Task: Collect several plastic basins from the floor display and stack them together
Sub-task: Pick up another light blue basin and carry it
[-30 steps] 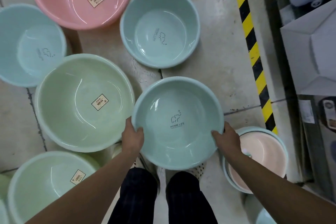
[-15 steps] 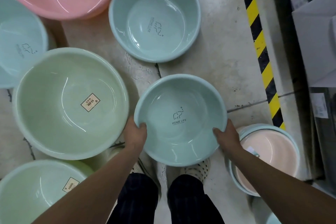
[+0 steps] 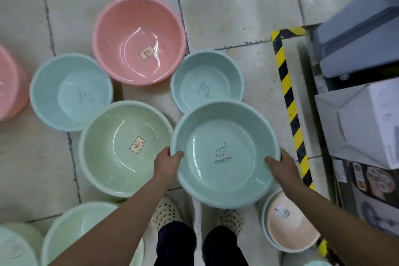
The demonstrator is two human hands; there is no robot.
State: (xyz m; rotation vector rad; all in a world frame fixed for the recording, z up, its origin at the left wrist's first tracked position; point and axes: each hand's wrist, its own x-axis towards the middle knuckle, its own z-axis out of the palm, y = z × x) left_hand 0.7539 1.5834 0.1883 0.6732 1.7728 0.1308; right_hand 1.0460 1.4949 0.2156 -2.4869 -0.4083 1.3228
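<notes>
I hold a teal basin (image 3: 224,131) with an elephant logo and "HOME LIFE" print above the floor, in front of my legs. My left hand (image 3: 167,163) grips its left rim, thumb inside. My right hand (image 3: 282,165) grips its right rim the same way. Its far edge overlaps a smaller teal basin (image 3: 207,75) on the floor behind it. Around stand a light green basin (image 3: 108,157), a blue basin (image 3: 64,86), a pink basin (image 3: 133,28) and, at lower right, a peach basin nested in a teal one (image 3: 287,231).
Grey floor tiles (image 3: 226,6) stretch ahead. Yellow-black hazard tape (image 3: 289,101) runs along the right, beside grey storage bins (image 3: 356,45) and white boxes (image 3: 371,123). More green basins (image 3: 71,233) sit at lower left, a pink one (image 3: 8,86) at the far left. My shoes (image 3: 166,211) stand below the held basin.
The held teal basin has risen and looms larger, now overlapping the smaller teal basin behind. My view has tilted forward, showing more floor and the pink basin whole.
</notes>
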